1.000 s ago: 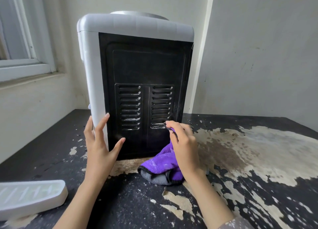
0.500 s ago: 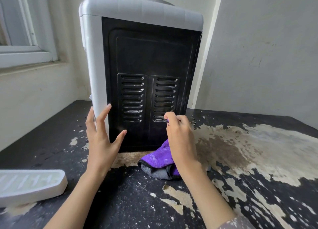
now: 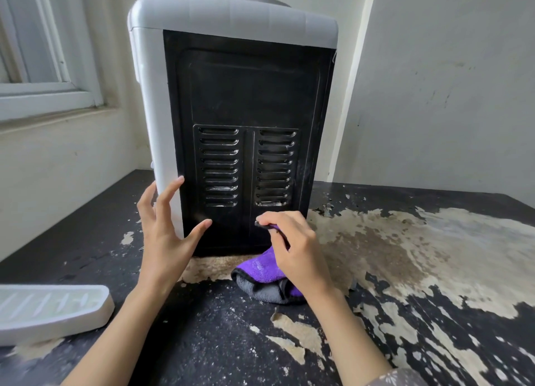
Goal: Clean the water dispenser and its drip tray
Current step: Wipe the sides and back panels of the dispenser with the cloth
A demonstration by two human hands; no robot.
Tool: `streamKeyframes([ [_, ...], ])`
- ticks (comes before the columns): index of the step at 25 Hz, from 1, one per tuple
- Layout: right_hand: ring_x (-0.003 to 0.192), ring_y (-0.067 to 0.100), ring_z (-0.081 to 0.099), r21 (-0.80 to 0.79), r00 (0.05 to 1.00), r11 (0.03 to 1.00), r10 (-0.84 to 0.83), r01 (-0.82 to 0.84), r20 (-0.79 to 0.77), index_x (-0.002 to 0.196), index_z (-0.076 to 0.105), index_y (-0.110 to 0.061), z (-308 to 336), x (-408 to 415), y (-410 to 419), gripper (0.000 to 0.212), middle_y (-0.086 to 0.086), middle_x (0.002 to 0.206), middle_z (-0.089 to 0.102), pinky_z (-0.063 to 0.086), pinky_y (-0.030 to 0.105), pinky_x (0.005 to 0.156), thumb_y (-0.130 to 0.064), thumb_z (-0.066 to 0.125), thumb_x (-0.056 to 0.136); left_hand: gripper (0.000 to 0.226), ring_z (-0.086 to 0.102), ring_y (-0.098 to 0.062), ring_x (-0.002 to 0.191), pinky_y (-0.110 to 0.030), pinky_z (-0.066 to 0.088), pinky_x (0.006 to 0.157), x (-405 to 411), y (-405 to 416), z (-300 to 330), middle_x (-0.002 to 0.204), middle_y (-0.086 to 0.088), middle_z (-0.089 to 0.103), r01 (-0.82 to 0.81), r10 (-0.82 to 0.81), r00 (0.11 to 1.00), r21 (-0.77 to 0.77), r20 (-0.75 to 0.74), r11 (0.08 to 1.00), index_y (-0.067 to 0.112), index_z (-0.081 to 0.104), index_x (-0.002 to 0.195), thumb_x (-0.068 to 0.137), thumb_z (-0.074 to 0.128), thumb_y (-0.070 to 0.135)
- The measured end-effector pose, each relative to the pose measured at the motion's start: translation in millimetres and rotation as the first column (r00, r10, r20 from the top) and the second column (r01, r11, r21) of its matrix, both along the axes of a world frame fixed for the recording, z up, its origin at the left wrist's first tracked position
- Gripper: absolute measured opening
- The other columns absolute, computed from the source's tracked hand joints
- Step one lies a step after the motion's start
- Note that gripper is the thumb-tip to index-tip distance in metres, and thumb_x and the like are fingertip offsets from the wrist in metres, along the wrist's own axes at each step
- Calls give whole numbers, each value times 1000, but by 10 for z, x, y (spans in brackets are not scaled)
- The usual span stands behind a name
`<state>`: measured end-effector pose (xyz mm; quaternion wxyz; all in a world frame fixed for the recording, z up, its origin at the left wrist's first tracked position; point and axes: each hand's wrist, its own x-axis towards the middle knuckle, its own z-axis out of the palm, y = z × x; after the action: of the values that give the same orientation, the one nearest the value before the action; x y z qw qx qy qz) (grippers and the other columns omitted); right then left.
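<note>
Water dispenser point(image 3: 231, 96) stands upright on the table point(image 3: 434, 269), black rear panel point(image 3: 249, 96) facing the camera, white casing at top and left edge. Two vent grilles point(image 3: 246, 167) in lower half of the panel; pale smears or dust show on the lowest slats, so the vents do not look finished.

Left hand point(image 3: 165, 229): fingers spread and straight, resting against the lower left corner of the casing and panel, bracing the unit. Right hand point(image 3: 292, 249): fingers curled, pinching a fold of the purple cloth point(image 3: 260, 272) against the panel just below the right grille; the rest of the cloth trails onto the table.

Drip tray point(image 3: 52, 310): detached, lying on the table at far left, well apart from the dispenser. Cannot tell whether it is cleaned.

Judgement: mid-task, rear panel being wiped. Front, sides and top not assessable from this view. Table surface heavily peeled.
</note>
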<state>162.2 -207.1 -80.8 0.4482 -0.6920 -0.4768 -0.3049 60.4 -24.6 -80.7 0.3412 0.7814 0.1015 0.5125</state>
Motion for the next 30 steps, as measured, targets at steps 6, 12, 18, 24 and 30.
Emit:
streamKeyframes([
  [6,93,14,58,215,984,963,-175,166,26,101,67,1,-22,149,-105,22,9,98,62,42,12,89,0,51,86,83,22,-14,136,-30,21,109,-9,-2,25,142,-11,22,-19,19,1000,-8,-10,1000,39,33,133,71,80,12],
  [12,87,-2,59,329,959,924,-106,193,-264,99,64,-10,43,130,-138,15,-10,90,62,42,8,80,-16,51,94,83,23,-14,133,-28,22,107,-17,-2,38,141,-14,24,-38,38,999,3,-8,999,36,34,133,69,81,12],
  [18,76,-9,57,316,786,935,73,160,-615,85,50,-18,177,152,-182,22,-11,76,53,45,15,77,-14,36,101,83,23,10,125,-3,19,101,13,-104,39,139,-11,23,-24,24,1000,4,-3,1000,40,35,131,68,82,12],
  [24,76,5,59,344,767,939,213,10,-605,89,54,-16,211,108,-226,12,-2,82,60,47,19,74,-12,42,90,76,10,8,132,-35,18,112,-1,-257,43,148,-10,13,-73,72,997,-33,-35,997,35,36,136,75,78,14],
  [30,94,8,61,22,852,961,253,-274,-459,93,73,-18,344,-94,-175,15,-4,94,65,45,17,86,-9,69,83,33,45,-1,110,-10,33,93,-42,-592,120,113,21,55,188,-187,982,43,-29,981,34,53,112,82,56,46],
])
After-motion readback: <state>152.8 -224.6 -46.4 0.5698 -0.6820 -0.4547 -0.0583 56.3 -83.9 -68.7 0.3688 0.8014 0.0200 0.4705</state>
